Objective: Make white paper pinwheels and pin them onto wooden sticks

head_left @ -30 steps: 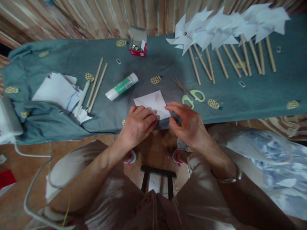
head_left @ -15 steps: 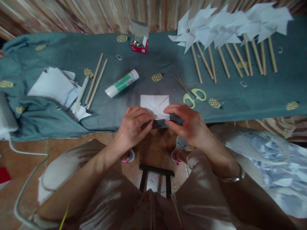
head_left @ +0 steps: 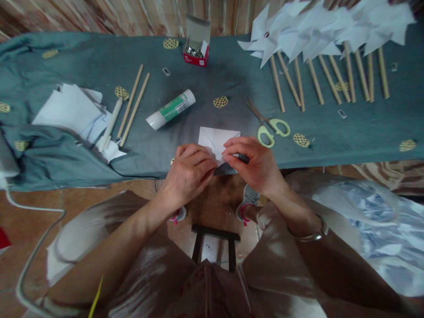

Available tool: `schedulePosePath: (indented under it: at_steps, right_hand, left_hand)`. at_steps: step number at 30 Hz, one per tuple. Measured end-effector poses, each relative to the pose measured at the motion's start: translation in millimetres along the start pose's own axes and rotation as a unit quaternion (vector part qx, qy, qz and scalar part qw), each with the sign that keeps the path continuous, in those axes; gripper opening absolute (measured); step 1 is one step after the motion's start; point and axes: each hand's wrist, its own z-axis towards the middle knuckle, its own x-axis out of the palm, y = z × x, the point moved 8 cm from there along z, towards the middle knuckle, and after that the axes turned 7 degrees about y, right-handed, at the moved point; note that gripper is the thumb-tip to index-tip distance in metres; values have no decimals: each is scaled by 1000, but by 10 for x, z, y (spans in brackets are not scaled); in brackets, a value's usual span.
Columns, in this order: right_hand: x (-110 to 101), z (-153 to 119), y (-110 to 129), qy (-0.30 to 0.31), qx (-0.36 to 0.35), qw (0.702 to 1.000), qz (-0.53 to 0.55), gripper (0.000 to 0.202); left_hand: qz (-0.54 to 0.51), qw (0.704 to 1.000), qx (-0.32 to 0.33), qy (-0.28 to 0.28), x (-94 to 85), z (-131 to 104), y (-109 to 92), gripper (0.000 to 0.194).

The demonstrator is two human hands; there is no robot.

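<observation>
A folded white sheet of paper with diagonal creases lies at the front edge of the cloth-covered table. My left hand is closed on its near left part, fingers curled and pressed together. With thumb and forefinger my right hand pinches the paper's right side, near the middle. The fingers hide the paper's lower part. Just beyond my right hand lie scissors with light green handles, blades spread a little. To the far left of the paper rests a white and green glue stick.
Paper pinwheels with wooden sticks line the back right. A red box of small metal pieces stands open at the back. Two wooden sticks, loose paper sheets and a white glue gun-like tool lie left. A white cable hangs at left.
My right hand has moved left and inward, now pinching nearer the paper's middle. The paper sits slightly tilted. The whole view has shifted a little.
</observation>
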Motion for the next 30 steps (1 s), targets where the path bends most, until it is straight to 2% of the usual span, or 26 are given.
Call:
schedulePosePath:
  at_steps: [8,14,23,30]
  right_hand:
    - [72,43,13,-8,5,999,-39,12]
    - [95,33,23,-8,20,998,-54,14]
    - [101,16,4,-28,27,997,-73,12]
    - [68,3,11,-45,18,996,-69,11]
  left_hand:
    - [-11,999,-6,-39,-39,-23,-17,12]
    - [-11,1000,1,-22,-3,-10,-26,15]
    - [-27,999,4,-24,4,-5,-23,16]
    - [-22,998,28,-55,-23,-9,-55,15]
